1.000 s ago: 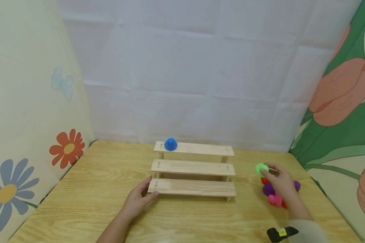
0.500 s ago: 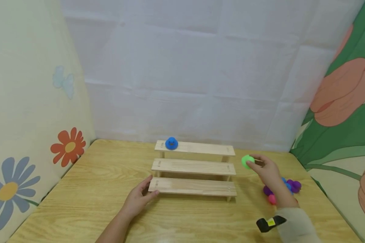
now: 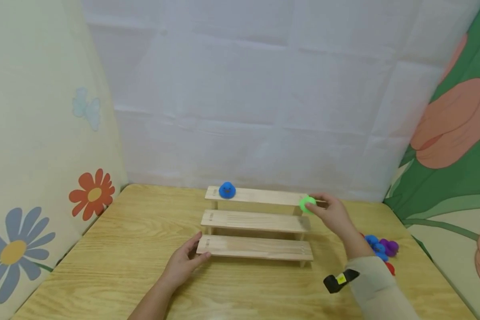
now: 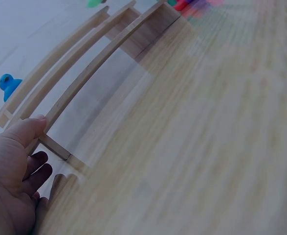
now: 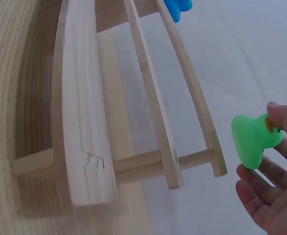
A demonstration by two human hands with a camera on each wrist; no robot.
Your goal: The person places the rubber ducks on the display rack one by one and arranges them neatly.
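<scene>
A three-tier wooden stand (image 3: pixel 256 247) stands on the table, with a blue rubber duck (image 3: pixel 227 190) at the left end of its top shelf. My left hand (image 3: pixel 181 264) grips the left end of the lowest shelf, thumb at the front edge; in the left wrist view the other fingers curl beside the stand's leg. My right hand (image 3: pixel 334 216) pinches a green rubber duck (image 5: pixel 254 139) between thumb and fingers. In the right wrist view this duck hangs just past the end of the shelves, apart from them, its orange beak towards the thumb.
Several blue, purple and red rubber ducks (image 3: pixel 380 249) lie in a heap on the right of the wooden table (image 3: pixel 144 222), partly behind the right forearm. A white cloth (image 3: pixel 240 98) hangs at the back, and flower-printed panels (image 3: pixel 92 195) flank both sides.
My right hand has carried the green duck leftward and away from me, from above the heap to the right end of the top shelf. My left hand keeps its place on the stand.
</scene>
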